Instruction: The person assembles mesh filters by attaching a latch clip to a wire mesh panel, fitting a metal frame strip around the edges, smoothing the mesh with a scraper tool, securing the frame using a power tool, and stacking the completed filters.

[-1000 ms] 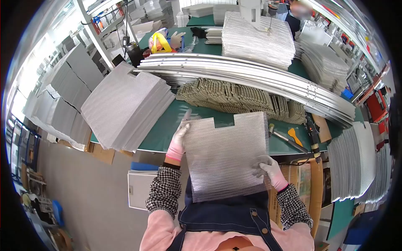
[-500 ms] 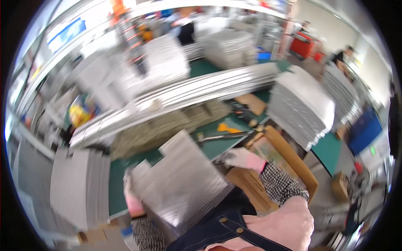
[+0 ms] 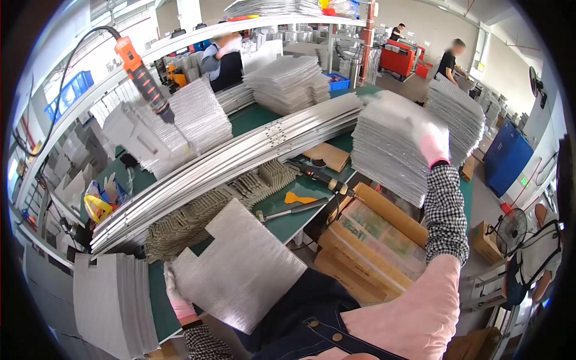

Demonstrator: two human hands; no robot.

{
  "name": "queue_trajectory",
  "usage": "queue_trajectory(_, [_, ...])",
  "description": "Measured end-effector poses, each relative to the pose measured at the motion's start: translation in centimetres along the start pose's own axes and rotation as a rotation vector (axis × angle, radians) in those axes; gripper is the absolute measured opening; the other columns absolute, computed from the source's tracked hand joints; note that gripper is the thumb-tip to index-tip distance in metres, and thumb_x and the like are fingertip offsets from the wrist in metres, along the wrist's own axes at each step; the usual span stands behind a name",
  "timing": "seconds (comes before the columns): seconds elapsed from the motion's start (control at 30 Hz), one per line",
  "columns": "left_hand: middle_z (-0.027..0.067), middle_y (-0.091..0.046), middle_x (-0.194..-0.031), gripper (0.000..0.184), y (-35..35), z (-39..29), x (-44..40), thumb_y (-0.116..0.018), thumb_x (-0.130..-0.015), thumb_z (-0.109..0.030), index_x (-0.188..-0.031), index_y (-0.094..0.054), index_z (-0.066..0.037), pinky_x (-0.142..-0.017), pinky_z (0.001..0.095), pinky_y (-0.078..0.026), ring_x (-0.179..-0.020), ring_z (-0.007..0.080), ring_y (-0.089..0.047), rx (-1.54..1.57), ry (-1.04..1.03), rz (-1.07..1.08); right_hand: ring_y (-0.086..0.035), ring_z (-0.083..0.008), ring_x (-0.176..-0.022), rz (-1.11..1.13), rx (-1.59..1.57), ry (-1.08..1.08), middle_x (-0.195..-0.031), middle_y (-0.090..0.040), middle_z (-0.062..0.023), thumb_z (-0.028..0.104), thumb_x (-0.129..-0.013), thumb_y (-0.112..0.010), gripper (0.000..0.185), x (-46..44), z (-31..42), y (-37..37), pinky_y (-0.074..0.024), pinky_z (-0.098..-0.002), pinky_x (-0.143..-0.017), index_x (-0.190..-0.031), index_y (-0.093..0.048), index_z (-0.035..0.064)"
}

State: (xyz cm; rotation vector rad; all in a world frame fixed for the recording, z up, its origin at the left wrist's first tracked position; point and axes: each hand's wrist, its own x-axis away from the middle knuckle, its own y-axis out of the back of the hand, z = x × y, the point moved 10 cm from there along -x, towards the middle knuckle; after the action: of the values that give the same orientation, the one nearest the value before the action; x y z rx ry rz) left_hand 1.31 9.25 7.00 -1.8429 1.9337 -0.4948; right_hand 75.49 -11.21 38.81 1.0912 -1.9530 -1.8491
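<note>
My left hand (image 3: 177, 294), in a white and pink glove, is closed on the left edge of a silvery, finely textured sheet (image 3: 243, 267) with notches cut in its upper left edge. The sheet lies tilted in front of my apron. At the right, my right hand (image 3: 431, 139), gloved alike, reaches to the near right top of a tall stack of silvery sheets (image 3: 390, 153). Motion smears its fingers, so I cannot make out whether they grip or touch a sheet.
Long metal strips (image 3: 240, 162) cross the green bench. A hammer (image 3: 294, 209), an orange scraper (image 3: 298, 198) and a power screwdriver (image 3: 321, 179) lie nearby. An open cardboard box (image 3: 372, 264) stands right of my apron. Grey panels (image 3: 114, 300) stack at left. An orange screwdriver (image 3: 141, 78) hangs above.
My right hand has moved up and right, from beside the cardboard box to the tall sheet stack. My left hand still holds the notched sheet, which lies slightly lower left. The view has shifted.
</note>
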Motion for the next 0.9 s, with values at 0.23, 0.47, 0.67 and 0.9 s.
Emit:
queue_trajectory(0.23, [0.0152,-0.045,-0.149,0.054,-1.3,-0.2,2.1,-0.046,-0.103,-0.028,-0.148,-0.038,0.001,-0.117,0.038,-0.027,-0.139,0.0257,-0.04,-0.17,0.061,-0.071,-0.063,-0.0224,-0.114,-1.126,-0.851,0.161,-0.125,-0.065,-0.0137,0.003,-0.095,-0.059,0.034,9.0,-3.0,8.0,-0.05,-0.0336,-0.097,-0.129,-0.06,0.004])
queue_trajectory(0.47, [0.0111,-0.051,-0.145,0.053,-1.2,0.1,2.0,-0.054,-0.099,-0.028,-0.144,-0.045,-0.001,-0.115,0.0352,-0.032,-0.133,0.0227,-0.046,-0.127,0.04,-0.039,-0.057,-0.0177,-0.109,0.463,-1.905,0.166,-0.12,-0.061,-0.0085,0.007,-0.091,-0.06,0.044,18.5,19.6,-10.4,-0.0434,-0.0305,-0.099,-0.133,-0.051,-0.0029])
queue_trajectory(0.67, [0.0145,-0.044,-0.15,0.069,3.3,4.7,1.2,-0.061,-0.096,-0.038,-0.149,-0.036,-0.001,-0.114,0.0345,-0.034,-0.135,0.0239,-0.045,0.068,0.205,-0.149,-0.058,-0.0195,-0.116,1.174,-1.82,0.376,-0.128,-0.061,-0.0112,0.005,-0.089,-0.062,0.05,29.6,34.2,-14.2,-0.0441,-0.0324,-0.102,-0.136,-0.049,-0.0071])
queue_trajectory(0.9, [0.0223,-0.031,-0.156,0.08,-2.1,1.5,1.3,-0.07,-0.088,-0.042,-0.147,-0.033,-0.001,-0.115,0.0425,-0.034,-0.141,0.0342,-0.036,0.221,0.087,0.104,-0.063,-0.02,-0.107,1.298,-1.72,0.347,-0.125,-0.062,-0.0143,-0.001,-0.091,-0.056,0.046,29.9,35.6,-15.3,-0.05,-0.0323,-0.096,-0.135,-0.047,-0.01])
